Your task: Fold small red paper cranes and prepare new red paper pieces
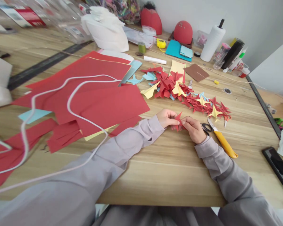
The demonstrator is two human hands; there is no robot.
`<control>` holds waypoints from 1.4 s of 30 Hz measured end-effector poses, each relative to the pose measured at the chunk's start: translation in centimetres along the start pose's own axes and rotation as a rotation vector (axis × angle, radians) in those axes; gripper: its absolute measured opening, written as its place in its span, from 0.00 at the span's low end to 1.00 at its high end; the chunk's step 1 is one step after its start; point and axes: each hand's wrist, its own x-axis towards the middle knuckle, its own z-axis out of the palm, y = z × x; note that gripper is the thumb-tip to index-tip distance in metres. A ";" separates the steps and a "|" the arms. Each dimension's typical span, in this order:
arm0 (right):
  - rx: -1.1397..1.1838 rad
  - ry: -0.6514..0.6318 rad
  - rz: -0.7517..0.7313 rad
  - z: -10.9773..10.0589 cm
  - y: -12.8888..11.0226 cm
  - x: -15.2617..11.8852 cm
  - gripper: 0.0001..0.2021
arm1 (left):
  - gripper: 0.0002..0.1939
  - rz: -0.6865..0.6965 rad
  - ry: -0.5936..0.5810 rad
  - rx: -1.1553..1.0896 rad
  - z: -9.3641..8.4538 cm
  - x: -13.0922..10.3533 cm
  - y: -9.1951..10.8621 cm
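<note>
Between my two hands is a small folded red paper star (178, 121) with pointed tips. My left hand (167, 118) pinches it from the left, thumb on its face. On the other side my right hand (193, 128) grips its right edge between thumb and fingers; part of the paper is hidden by the fingers. Just beyond lies a heap of folded red paper pieces (166, 84), mixed with yellow and light blue ones. A yellow utility knife (224, 142) and black-handled scissors (206, 128) lie close to my right hand.
Large red paper sheets (108, 106) cover the left side, crossed by a white cable (69, 103). A black phone (278, 171) lies at the right edge. Toward the back stand a white bottle (212, 42), a yellow tape measure (160, 44) and a tissue pack (106, 29).
</note>
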 end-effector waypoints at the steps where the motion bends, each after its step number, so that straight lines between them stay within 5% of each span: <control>1: 0.005 0.001 -0.002 0.0 0.0 0.0 0.13 | 0.07 -0.001 0.003 -0.004 0.0 0.0 0.0; 24: -0.041 0.017 0.007 -0.1 0.2 0.3 0.18 | 0.16 0.070 0.006 0.014 0.2 0.1 -0.5; 42: 0.017 0.230 0.007 0.2 0.3 0.3 0.17 | 0.19 -0.012 0.239 -0.088 0.9 -0.1 0.6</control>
